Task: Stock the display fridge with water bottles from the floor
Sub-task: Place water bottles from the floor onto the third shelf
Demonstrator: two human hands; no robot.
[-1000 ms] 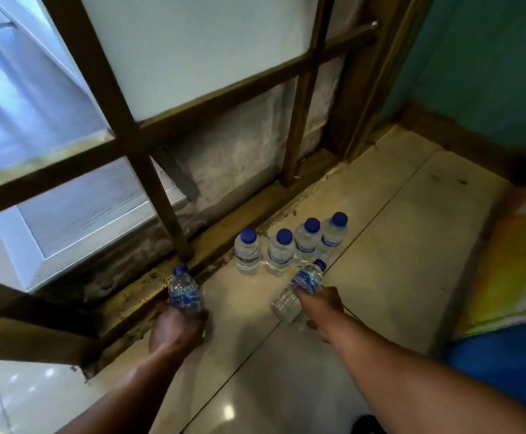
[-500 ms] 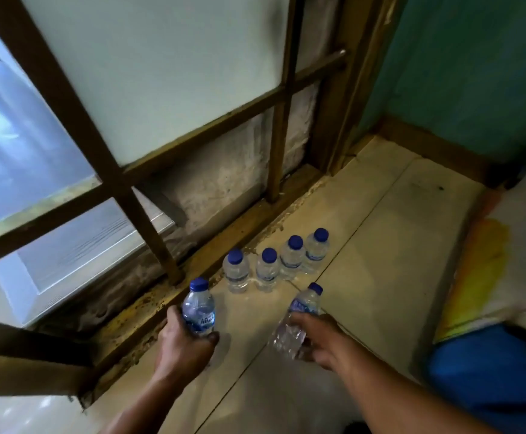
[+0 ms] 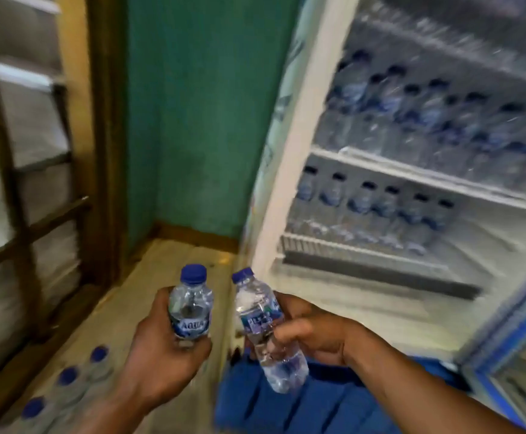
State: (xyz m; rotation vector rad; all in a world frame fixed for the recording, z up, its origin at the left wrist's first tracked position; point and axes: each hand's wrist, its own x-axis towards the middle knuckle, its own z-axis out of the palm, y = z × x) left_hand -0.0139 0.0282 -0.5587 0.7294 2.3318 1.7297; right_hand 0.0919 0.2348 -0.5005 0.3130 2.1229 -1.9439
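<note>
Left hand (image 3: 164,349): grip wrapped tight round small clear plastic water bottle with blue cap (image 3: 190,303), held upright. Right hand (image 3: 310,332): grip pinching second clear blue-capped bottle (image 3: 263,327), tilted, cap leaning toward first. Bottles near, not touching. White display fridge (image 3: 289,183) open just right, shelves lined with blurred bottles. Three blue-capped bottles (image 3: 67,380) on beige tiled floor (image 3: 136,296), lower left. Bare floor ahead before green wall (image 3: 199,114).

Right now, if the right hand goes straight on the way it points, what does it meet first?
The right hand points up-left, so its bottle would probably meet the left hand's bottle first; depth is unclear.
</note>
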